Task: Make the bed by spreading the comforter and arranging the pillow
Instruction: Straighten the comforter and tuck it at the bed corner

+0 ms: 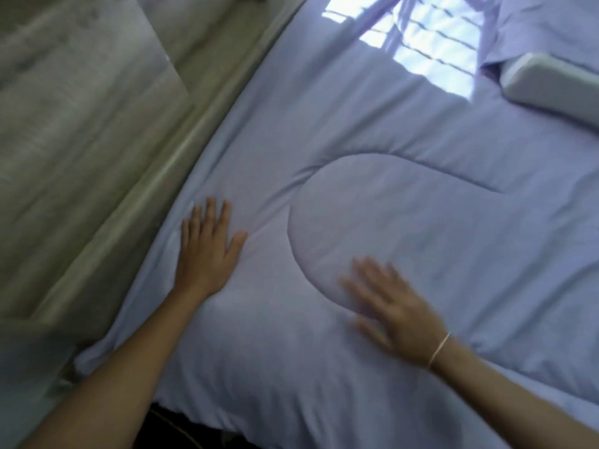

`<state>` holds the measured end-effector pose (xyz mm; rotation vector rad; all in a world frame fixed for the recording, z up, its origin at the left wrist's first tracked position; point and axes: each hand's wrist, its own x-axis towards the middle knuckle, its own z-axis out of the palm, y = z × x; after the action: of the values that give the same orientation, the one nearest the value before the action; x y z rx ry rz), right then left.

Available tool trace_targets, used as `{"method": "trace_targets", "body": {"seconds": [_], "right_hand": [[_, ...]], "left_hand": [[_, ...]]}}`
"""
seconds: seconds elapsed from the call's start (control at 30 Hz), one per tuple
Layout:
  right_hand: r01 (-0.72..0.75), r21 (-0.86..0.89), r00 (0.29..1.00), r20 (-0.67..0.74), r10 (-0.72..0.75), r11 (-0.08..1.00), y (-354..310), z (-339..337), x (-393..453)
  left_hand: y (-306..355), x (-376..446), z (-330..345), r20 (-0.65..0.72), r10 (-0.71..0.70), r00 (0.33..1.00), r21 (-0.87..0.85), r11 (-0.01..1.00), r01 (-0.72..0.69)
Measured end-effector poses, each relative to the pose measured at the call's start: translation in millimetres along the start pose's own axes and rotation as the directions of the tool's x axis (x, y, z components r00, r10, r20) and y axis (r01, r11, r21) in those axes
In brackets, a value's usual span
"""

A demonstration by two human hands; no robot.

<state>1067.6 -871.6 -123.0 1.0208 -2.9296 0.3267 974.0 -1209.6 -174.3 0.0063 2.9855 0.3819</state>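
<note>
Both my arms are reaching forward over the bed. My right hand (393, 306) is lying palm-down on the lilac comforter (405, 196), fingers straight and spread, gripping nothing; it is blurred, a thin band (438, 350) showing at the wrist. My left hand (207, 249) is pressing flat near the comforter's left edge, fingers straight, also holding nothing. The comforter is lying spread across the bed, a curved stitched seam running between and beyond my hands. Farther off, a patch of window light (418, 40) is falling across it. At far right a pale pillow (547, 82) is resting on the comforter. A grey wall (81, 131) is running along the left.
</note>
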Motion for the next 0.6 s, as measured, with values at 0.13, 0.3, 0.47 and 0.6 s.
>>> {"method": "trace_targets", "body": {"seconds": [0.13, 0.3, 0.47, 0.6], "right_hand": [[-0.471, 0.023, 0.881, -0.045, 0.472, 0.882, 95.0, -13.1, 105.2], [-0.477, -0.074, 0.877, 0.036, 0.48, 0.876, 74.9, 27.5, 201.4], [0.179, -0.016, 0.971, 0.166, -0.174, 0.984, -61.5, 53.0, 162.8], [0.361, 0.18, 0.903, 0.176, -0.392, 0.915, -48.9, 34.9, 167.4]], "left_hand": [[-3.9, -14.7, 0.8, -0.02, -0.029, 0.999, -0.02, 0.999, 0.029], [-4.5, -16.1, 7.1, -0.181, -0.041, 0.983, -0.206, 0.979, 0.003], [-4.3, -23.3, -17.5, -0.206, -0.406, 0.89, -0.873, 0.487, 0.02], [-14.6, -39.1, -53.2, -0.283, -0.251, 0.926, -0.799, 0.596, -0.083]]}}
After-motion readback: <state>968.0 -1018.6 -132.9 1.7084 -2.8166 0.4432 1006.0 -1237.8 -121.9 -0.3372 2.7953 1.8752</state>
